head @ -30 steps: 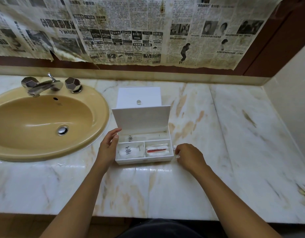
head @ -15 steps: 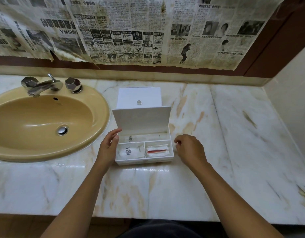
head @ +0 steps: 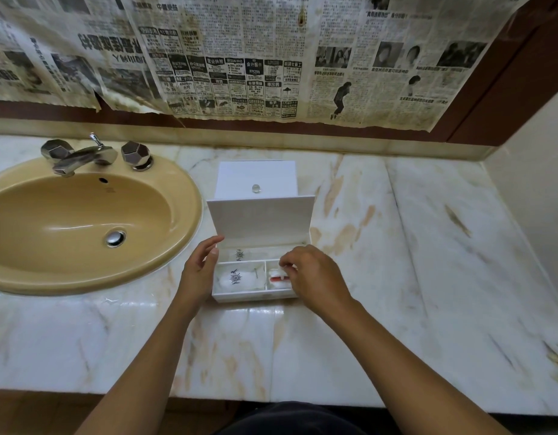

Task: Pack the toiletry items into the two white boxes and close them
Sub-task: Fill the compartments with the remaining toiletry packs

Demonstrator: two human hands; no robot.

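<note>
An open white box (head: 255,296) stands on the marble counter with its lid (head: 260,218) upright. Its front left compartment holds a white pouch (head: 236,277) with a blue emblem. A red and white item (head: 276,279) lies in the front right compartment. My left hand (head: 197,274) rests against the box's left side, fingers apart. My right hand (head: 312,277) hovers over the right compartment, its fingertips pinched on a small white item (head: 284,275). A second white box (head: 255,175) stands shut right behind, with a clear knob on top.
A tan sink (head: 183,196) with a chrome faucet (head: 83,155) lies to the left. The marble counter (head: 397,246) stretches right to a side wall (head: 538,199). Newspaper (head: 240,58) hangs on the back wall. The counter's front edge runs just before my body.
My right hand has moved left from the counter beside the box to above its front right compartment. My left hand has stayed at the box's left side.
</note>
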